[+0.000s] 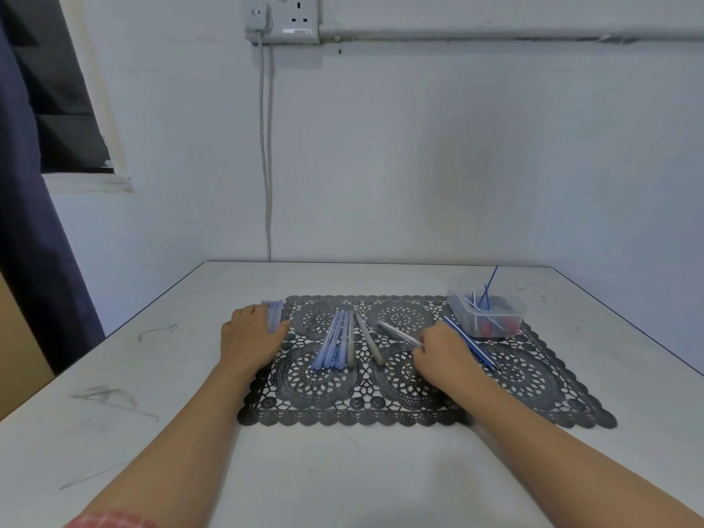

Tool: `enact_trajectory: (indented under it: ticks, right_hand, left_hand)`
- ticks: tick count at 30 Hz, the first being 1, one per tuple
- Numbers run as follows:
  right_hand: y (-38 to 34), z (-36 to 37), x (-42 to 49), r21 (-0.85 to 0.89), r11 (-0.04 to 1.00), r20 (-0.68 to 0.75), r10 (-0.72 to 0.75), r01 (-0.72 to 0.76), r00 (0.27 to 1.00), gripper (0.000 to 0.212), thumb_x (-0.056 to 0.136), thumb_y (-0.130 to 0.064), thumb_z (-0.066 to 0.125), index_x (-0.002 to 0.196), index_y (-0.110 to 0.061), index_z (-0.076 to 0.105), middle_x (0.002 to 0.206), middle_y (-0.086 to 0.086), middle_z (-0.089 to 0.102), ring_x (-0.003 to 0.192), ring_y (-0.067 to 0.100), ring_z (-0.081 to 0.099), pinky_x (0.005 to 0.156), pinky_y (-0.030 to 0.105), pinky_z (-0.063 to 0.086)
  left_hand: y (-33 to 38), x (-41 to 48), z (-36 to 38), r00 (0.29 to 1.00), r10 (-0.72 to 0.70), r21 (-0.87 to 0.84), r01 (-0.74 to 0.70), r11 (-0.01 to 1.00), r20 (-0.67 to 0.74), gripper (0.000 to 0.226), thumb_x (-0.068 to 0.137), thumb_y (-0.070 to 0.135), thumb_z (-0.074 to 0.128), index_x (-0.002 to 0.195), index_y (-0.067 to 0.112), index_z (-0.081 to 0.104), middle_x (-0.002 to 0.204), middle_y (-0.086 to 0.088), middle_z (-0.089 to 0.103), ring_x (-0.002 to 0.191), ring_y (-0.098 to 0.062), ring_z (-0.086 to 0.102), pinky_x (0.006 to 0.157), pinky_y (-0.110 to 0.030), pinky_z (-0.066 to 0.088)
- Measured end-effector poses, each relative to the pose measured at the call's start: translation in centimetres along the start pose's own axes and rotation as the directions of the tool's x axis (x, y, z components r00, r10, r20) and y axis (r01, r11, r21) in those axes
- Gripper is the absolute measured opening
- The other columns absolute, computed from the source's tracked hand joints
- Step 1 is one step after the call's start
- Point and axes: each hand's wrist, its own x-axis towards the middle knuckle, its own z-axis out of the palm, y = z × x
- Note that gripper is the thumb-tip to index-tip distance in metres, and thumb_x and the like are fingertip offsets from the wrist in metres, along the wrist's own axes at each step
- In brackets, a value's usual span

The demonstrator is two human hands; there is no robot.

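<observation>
White wall with a socket closes off the far side, and below it the pale worktop (381, 470) carries a black lace mat (533, 394) where all your work lies.

Your right hand (444, 350) pinches the near end of a clear pen (398, 331) between its fingertips. The pen's long axis runs from those fingertips away from you and to the left, low over the mat. Your left hand (253, 337) lies over a bundle of pale blue pens (275, 316) at the mat's left edge; I cannot tell whether its fingers close round the bundle or only rest on it.

Between your hands lies a row of pens (335, 342), running near to far. The blue refills (470, 346) lie just beside your right hand on its outer side, slanting from far-left to near-right, with the tub (485, 310) of spare parts beyond them.

If a refill goes into the clear pen next, your right hand is much the nearer; your left is well apart, across the mat.
</observation>
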Motion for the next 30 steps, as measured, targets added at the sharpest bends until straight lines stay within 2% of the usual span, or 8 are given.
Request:
enact_trajectory:
  ticks: [4,7,11,16,19,24,27,30]
  right_hand:
    - [0.0,-1.0,0.1,0.222,0.975,-0.141,0.018,0.014,0.99,0.022,0.094,-0.016,0.048,0.107,-0.008,0.064,0.099,0.005,0.05,0.079,0.014,0.047,0.071,0.021,0.035]
    - [-0.6,-1.4,-0.3,0.346,0.93,-0.211,-0.048,0.121,0.976,0.022,0.092,-0.017,0.055,0.112,-0.011,0.063,0.09,-0.002,0.051,0.077,0.009,0.045,0.071,0.019,0.031]
    - [-1.5,-1.2,-1.1,0.379,0.876,-0.319,-0.179,0.299,0.931,0.023,0.088,-0.015,0.06,0.111,-0.011,0.064,0.084,-0.006,0.051,0.072,-0.003,0.042,0.065,0.009,0.033]
    - [-2.0,-0.6,-1.7,0.304,0.803,-0.445,-0.357,0.513,0.821,0.02,0.084,-0.012,0.064,0.104,-0.008,0.066,0.078,-0.023,0.042,0.068,-0.008,0.043,0.067,0.002,0.033]
    - [-2.2,-0.3,-1.8,0.274,0.768,-0.435,-0.437,0.578,0.787,0.023,0.083,-0.021,0.063,0.103,-0.01,0.065,0.082,-0.01,0.055,0.071,0.002,0.049,0.07,0.007,0.038]
    - [-2.1,0.0,-1.9,0.172,0.782,-0.429,-0.488,0.6,0.76,0.031,0.088,-0.04,0.05,0.1,-0.017,0.066,0.08,-0.007,0.06,0.071,0.003,0.05,0.062,0.022,0.048]
    - [-1.9,-0.4,-1.9,0.209,0.793,-0.507,-0.413,0.572,0.757,0.03,0.089,-0.036,0.047,0.102,-0.016,0.066,0.08,-0.008,0.06,0.07,0.0,0.049,0.064,0.018,0.046]
    - [-1.5,-0.8,-1.8,0.238,0.801,-0.57,-0.343,0.549,0.747,0.031,0.089,-0.032,0.048,0.112,-0.017,0.061,0.08,-0.01,0.056,0.071,-0.002,0.044,0.066,0.013,0.041]
  left_hand:
    - [3.1,-1.8,-1.0,0.985,0.157,-0.13,-0.164,0.978,-0.065,0.046,0.092,0.039,0.05,0.131,0.015,0.05,0.133,-0.004,0.051,0.125,-0.021,0.038,0.101,-0.035,0.029]
    - [6.0,-3.7,-1.7,0.96,0.262,-0.329,-0.281,0.901,-0.102,0.037,0.092,0.034,0.054,0.124,0.016,0.057,0.125,-0.002,0.056,0.119,-0.016,0.044,0.1,-0.031,0.033]
    - [8.7,-5.6,-2.4,0.929,0.353,-0.461,-0.363,0.81,-0.111,0.033,0.092,0.034,0.054,0.121,0.02,0.06,0.117,0.005,0.058,0.114,-0.009,0.045,0.1,-0.027,0.034]
    - [10.1,-6.5,-3.4,0.953,0.275,-0.645,-0.293,0.706,-0.132,0.023,0.088,0.04,0.055,0.106,0.031,0.065,0.105,0.015,0.06,0.107,-0.003,0.05,0.094,-0.025,0.039]
    - [10.1,-6.4,-3.1,0.982,0.172,-0.753,-0.17,0.636,-0.077,0.025,0.079,0.053,0.058,0.09,0.033,0.069,0.094,0.01,0.065,0.096,-0.007,0.057,0.09,-0.037,0.046]
    - [10.4,-6.6,-3.2,0.986,0.165,-0.836,-0.09,0.542,0.001,0.016,0.085,0.039,0.062,0.084,0.026,0.071,0.08,0.005,0.071,0.083,-0.021,0.066,0.083,-0.05,0.051]
    - [10.4,-6.8,-3.2,0.981,0.191,-0.818,-0.134,0.56,-0.031,0.018,0.09,0.035,0.055,0.096,0.027,0.069,0.085,0.007,0.07,0.088,-0.014,0.064,0.083,-0.041,0.052]
    - [10.4,-6.9,-3.1,0.953,0.263,-0.717,-0.288,0.635,-0.151,0.02,0.095,0.029,0.049,0.107,0.027,0.065,0.091,0.006,0.063,0.089,-0.004,0.057,0.078,-0.02,0.046]
